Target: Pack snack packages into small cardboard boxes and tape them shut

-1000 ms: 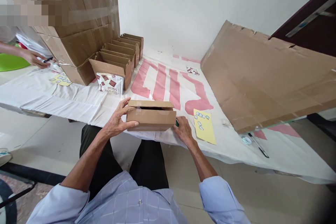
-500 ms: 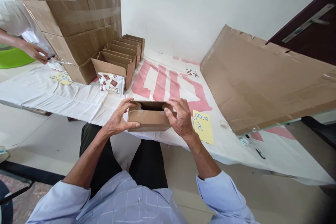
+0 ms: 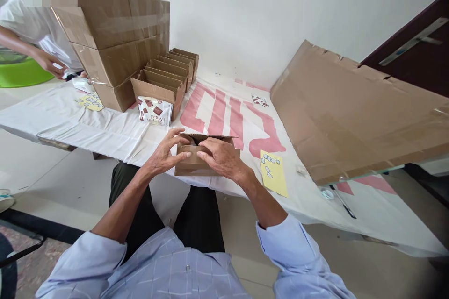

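Observation:
A small brown cardboard box [image 3: 196,167] sits at the table's front edge, its dark top opening partly visible under a raised rear flap. Around its left end is my left hand [image 3: 164,153], thumb on the front panel and fingers over the top corner. Reaching across the top, my right hand [image 3: 223,156] has its thumb against the front panel and its fingers curled at the opening; the fingertips are partly hidden. Just beyond stands a white printed packet [image 3: 155,111], leaning on the first of several open cardboard boxes [image 3: 154,86] in a row.
Large taped cartons [image 3: 115,51] are stacked at the left, beside a co-worker's hand [image 3: 52,64]. A big cardboard panel [image 3: 354,112] leans at the right. A yellow paper [image 3: 273,175], another packet [image 3: 260,100] and a black pen [image 3: 343,202] lie on the white cloth [image 3: 119,135].
My right hand has moved left from the box's right end to the middle of its opening. My left hand keeps its place at the left end. The view has shifted slightly.

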Available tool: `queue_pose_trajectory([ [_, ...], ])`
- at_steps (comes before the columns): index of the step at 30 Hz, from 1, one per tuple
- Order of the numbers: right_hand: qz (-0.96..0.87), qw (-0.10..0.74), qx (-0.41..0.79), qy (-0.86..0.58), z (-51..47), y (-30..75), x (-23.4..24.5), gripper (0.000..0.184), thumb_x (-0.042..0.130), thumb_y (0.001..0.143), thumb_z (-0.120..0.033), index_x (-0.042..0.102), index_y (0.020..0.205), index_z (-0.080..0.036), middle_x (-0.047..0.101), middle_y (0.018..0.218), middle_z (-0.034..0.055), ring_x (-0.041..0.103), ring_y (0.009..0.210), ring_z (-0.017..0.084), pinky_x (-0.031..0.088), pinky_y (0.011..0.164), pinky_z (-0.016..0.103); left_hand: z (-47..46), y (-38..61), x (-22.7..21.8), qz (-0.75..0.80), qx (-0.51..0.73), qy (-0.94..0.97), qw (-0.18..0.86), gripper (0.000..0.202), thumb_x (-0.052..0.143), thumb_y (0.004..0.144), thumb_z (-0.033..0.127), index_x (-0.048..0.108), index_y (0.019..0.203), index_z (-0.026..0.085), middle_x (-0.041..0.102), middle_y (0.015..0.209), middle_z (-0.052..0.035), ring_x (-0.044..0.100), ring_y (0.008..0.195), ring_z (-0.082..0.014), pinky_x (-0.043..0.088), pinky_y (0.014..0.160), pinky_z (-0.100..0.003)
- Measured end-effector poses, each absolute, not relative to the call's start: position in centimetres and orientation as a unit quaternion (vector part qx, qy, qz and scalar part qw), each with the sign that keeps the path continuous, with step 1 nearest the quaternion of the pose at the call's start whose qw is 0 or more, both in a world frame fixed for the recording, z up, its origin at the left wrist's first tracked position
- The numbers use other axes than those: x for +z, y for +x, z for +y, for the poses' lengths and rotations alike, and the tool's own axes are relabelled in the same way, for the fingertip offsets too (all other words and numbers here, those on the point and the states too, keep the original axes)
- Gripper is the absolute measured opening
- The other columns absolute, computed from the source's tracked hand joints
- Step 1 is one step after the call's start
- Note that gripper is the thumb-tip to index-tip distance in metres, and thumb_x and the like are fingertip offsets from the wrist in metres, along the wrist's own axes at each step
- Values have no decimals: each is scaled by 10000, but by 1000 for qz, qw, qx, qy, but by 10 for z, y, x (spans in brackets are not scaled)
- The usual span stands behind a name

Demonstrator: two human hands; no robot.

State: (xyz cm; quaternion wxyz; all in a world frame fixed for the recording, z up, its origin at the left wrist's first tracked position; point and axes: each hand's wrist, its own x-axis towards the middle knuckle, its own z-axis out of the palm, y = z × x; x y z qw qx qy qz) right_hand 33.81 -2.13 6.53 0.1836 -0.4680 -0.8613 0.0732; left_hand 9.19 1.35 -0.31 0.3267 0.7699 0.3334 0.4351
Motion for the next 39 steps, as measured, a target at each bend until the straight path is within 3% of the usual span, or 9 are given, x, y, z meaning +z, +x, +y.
queue_pose_trajectory([
  [6, -854, 193, 69, -479, -24, 344, 55, 57, 713, 1055, -169, 739, 1097, -200, 764, 1061, 59, 705, 964, 205, 491, 836, 322, 23, 108, 19, 331, 427, 781, 312, 181, 766, 944, 394, 814, 949, 220, 685, 1436, -151, 585, 1484, -376, 489, 1239, -521],
  [12, -854, 215, 70, -469, -22, 344, 47, 92, 687, 1075, -176, 747, 1142, -198, 752, 1080, 66, 702, 981, 205, 513, 866, 325, 28, 115, 31, 351, 412, 786, 297, 151, 695, 895, 267, 814, 817, 218, 760, 1254, -121, 643, 1418, -373, 525, 1194, -506],
  [20, -846, 219, 72, -481, -19, 343, 38, 175, 675, 1100, -224, 766, 1246, -195, 757, 1135, 86, 717, 1053, 228, 538, 918, 344, 24, 119, 23, 324, 452, 806, 202, 155, 669, 941, 207, 786, 839, 201, 692, 1448, -148, 650, 1415, -347, 527, 1210, -518],
  [23, -845, 209, 72, -488, -17, 343, 38, 190, 656, 1114, -247, 770, 1250, -180, 762, 1166, 105, 717, 1090, 245, 540, 953, 361, 18, 121, 19, 325, 466, 806, 165, 153, 664, 973, 209, 772, 867, 199, 640, 1539, -159, 653, 1404, -338, 519, 1210, -546],
  [26, -846, 204, 79, -486, -15, 344, 37, 202, 627, 1131, -265, 775, 1238, -180, 761, 1163, 112, 716, 1110, 252, 541, 975, 370, 8, 121, 18, 321, 466, 810, 153, 159, 657, 991, 207, 764, 873, 210, 671, 1507, -141, 629, 1434, -329, 493, 1222, -560],
  [34, -847, 265, 90, -452, -10, 345, 22, 179, 650, 1105, -258, 766, 1225, -195, 729, 1152, 106, 697, 1082, 244, 562, 980, 365, 0, 108, 31, 332, 497, 754, 273, 153, 751, 980, 327, 803, 874, 230, 728, 1440, -112, 667, 1380, -311, 497, 1220, -503],
  [39, -811, 340, -25, -475, -9, 340, 31, 184, 619, 1094, -216, 767, 1202, -227, 725, 1203, 133, 643, 1178, 312, 530, 1078, 480, 8, 105, 27, 366, 527, 694, 326, 237, 800, 927, 454, 810, 824, 241, 759, 1374, -104, 670, 1362, -330, 459, 1261, -520],
])
